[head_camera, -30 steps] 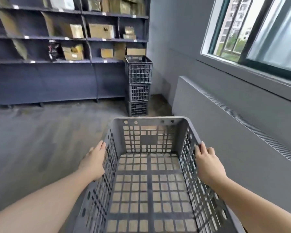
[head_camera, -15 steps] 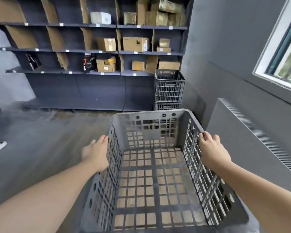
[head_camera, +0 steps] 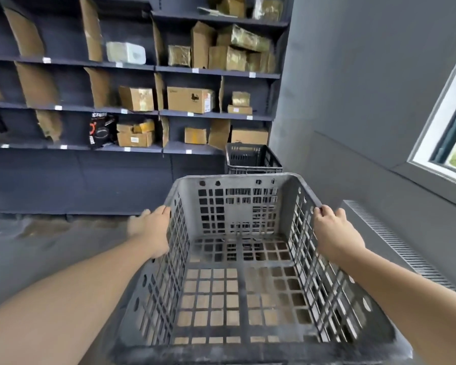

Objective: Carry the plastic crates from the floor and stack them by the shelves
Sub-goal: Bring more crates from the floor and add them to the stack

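Big dark shelves (head_camera: pixel 132 151) fill the back wall, four shelf boards showing, cardboard boxes (head_camera: pixel 190 99) scattered across them, too many and too overlapped to count cleanly. Grey wall (head_camera: pixel 353 75) on the right, one window (head_camera: pixel 450 133) at the right edge, a slatted ledge (head_camera: pixel 395 241) running beneath it. Front and centre, one grey plastic crate (head_camera: pixel 242 262), held up off the floor (head_camera: pixel 37 248), open top toward the camera, lattice sides and base, nothing inside it. Two bare forearms reach in from the lower corners. The left hand (head_camera: pixel 149 230) is pressed to the outside of the crate's left wall, fingers curled at the rim near the far left corner, gripping it. The right hand (head_camera: pixel 333 230) mirrors it, clamped over the right rim near the far right corner, fingertips hooked on the edge. So the crate sits squarely between the two hands, both grasping it. Just beyond its far wall, one black crate (head_camera: pixel 252 159) stands at the right end of the shelves, near the room's corner; only its upper part shows, what it stands on is hidden. Through the held crate's base, brown flooring shows.
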